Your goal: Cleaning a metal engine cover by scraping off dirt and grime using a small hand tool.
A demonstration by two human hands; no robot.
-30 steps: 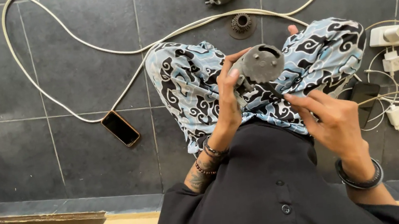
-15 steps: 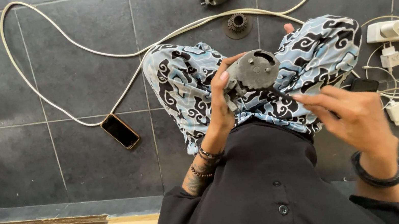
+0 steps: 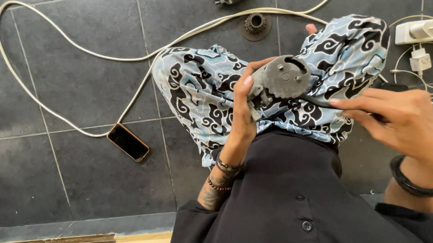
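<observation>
Head view: dark grey tiled floor (image 3: 78, 173) under looping white cable (image 3: 49, 35), left hand (image 3: 245, 106) gripping grey motor housing (image 3: 280, 79), right hand (image 3: 400, 119) loosely spread.

The left hand (image 3: 242, 107) holds a round grey machine part (image 3: 278, 81) over blue patterned trousers (image 3: 196, 91). The right hand (image 3: 400, 119) is beside it. A phone (image 3: 128, 142) lies on the dark tiled floor (image 3: 67, 174).
</observation>
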